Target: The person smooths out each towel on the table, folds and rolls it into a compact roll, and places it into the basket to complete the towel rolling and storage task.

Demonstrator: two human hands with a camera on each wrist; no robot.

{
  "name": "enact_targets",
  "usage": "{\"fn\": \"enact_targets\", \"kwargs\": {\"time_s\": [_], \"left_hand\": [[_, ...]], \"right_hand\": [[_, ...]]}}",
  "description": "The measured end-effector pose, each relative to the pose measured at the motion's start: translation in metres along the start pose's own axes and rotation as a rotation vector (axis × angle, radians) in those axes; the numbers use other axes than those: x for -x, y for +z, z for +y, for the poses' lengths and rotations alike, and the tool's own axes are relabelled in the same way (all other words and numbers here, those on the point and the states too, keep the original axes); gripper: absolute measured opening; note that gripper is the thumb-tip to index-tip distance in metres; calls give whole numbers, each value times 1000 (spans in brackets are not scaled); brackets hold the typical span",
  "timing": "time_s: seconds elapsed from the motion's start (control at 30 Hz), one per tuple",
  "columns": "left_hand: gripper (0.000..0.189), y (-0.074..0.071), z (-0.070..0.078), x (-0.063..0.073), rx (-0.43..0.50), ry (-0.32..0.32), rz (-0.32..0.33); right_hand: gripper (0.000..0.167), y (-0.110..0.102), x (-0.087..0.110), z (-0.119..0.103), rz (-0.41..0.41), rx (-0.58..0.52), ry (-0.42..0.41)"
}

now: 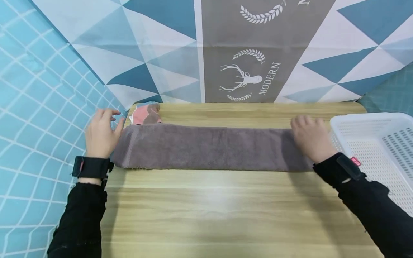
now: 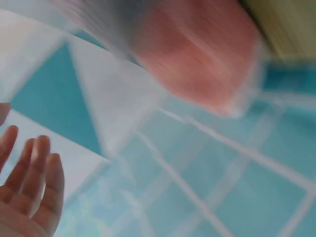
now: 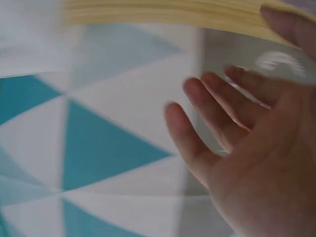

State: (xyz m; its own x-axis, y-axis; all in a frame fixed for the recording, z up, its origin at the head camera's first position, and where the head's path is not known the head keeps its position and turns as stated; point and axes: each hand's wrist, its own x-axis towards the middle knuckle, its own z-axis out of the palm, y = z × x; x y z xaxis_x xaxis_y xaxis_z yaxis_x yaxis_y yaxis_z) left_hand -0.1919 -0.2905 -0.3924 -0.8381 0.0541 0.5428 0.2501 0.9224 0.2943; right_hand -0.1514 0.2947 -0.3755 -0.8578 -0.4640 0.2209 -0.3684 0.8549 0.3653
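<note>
A long, flat strip of grey-brown towel [image 1: 206,148] lies across the wooden table in the head view. Over its left end is my left hand [image 1: 102,134], thumb apart from the fingers and nothing held. My right hand [image 1: 309,138] hovers at the towel's right end, its shadow falling on the cloth. In the right wrist view the fingers [image 3: 190,136] are spread and slightly bent, the palm bare. Behind the towel's left end sits a crumpled pink and brown cloth [image 1: 142,114]; the left wrist view shows its pink part [image 2: 197,59] blurred.
A white perforated plastic basket [image 1: 371,116] stands on the right, close by my right wrist. Light blue checked fabric [image 1: 38,118] rises along the left side. Behind the table [image 1: 213,215] hangs a sheet [image 1: 174,53] with blue and white triangles and a deer print.
</note>
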Motion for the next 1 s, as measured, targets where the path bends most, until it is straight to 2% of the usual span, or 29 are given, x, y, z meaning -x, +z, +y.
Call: {"fn": "enact_targets", "kwargs": {"time_s": [0.07, 0.1, 0.17, 0.3, 0.4, 0.47, 0.57, 0.7, 0.87, 0.93, 1.0], "left_hand": [[25, -3, 17, 9, 20, 32, -30], [25, -3, 25, 15, 31, 61, -59], [24, 1, 43, 26, 46, 132, -140], [22, 19, 76, 48, 52, 301, -325], [21, 32, 94, 62, 51, 378, -432], [23, 39, 99, 71, 44, 398, -480], [29, 44, 97, 84, 20, 360, -522], [34, 39, 89, 102, -44, 250, -522], [27, 26, 79, 111, -33, 107, -491], [23, 21, 73, 111, -19, 68, -479], [17, 17, 66, 111, -28, 49, -438]], "right_hand": [[27, -6, -3, -23, -2, -1, -45], [31, -9, -5, -35, -44, -19, -61], [41, -10, -9, -61, -135, -70, -90], [50, -1, -14, -107, -220, -203, -133], [48, 7, -10, -128, -236, -279, -138], [49, 12, -6, -132, -277, -348, -96], [53, 19, 2, -127, -386, -461, -4], [61, 27, 15, -108, -503, -555, 108], [67, 32, 41, -76, -523, -590, 185], [69, 34, 53, -62, -514, -595, 202], [70, 36, 66, -49, -506, -599, 217]]}}
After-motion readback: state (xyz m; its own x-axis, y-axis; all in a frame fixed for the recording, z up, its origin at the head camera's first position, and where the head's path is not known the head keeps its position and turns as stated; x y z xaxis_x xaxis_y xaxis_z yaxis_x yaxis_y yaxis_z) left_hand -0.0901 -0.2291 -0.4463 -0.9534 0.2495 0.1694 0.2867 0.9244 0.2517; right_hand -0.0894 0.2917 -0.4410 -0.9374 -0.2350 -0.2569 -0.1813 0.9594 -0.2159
